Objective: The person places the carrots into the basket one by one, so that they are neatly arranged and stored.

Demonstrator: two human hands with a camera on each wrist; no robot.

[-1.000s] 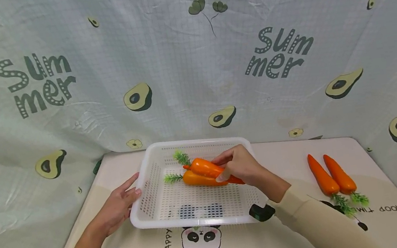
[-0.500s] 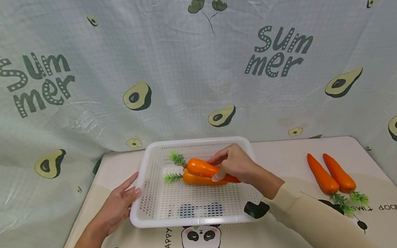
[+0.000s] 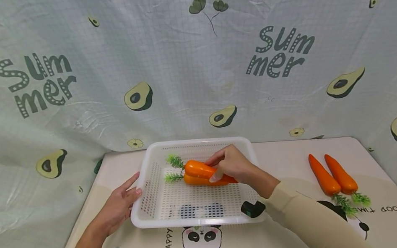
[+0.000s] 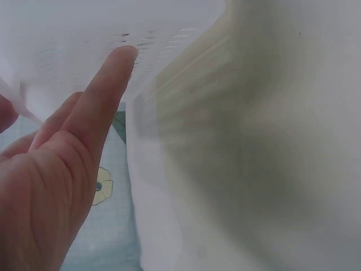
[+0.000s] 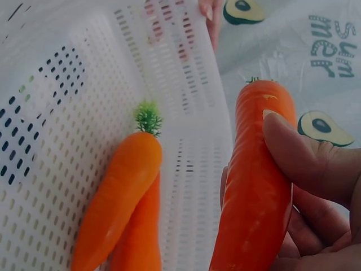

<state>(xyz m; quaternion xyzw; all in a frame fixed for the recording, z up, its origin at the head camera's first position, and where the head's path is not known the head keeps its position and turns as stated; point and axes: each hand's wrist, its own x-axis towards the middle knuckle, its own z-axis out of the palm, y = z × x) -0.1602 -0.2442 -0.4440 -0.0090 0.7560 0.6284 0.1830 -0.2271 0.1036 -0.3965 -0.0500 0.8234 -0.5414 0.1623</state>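
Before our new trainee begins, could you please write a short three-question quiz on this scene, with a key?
1. How many orange, tapered carrots with green tops lie on the cream printed tabletop, outside the white perforated plastic basket?

2. True or false: the left hand is holding a carrot.

3. The right hand has its grip on:
a) the basket's rim
b) a held carrot
c) the tabletop

Key:
1. Two.
2. False; it holds the basket's side.
3. b.
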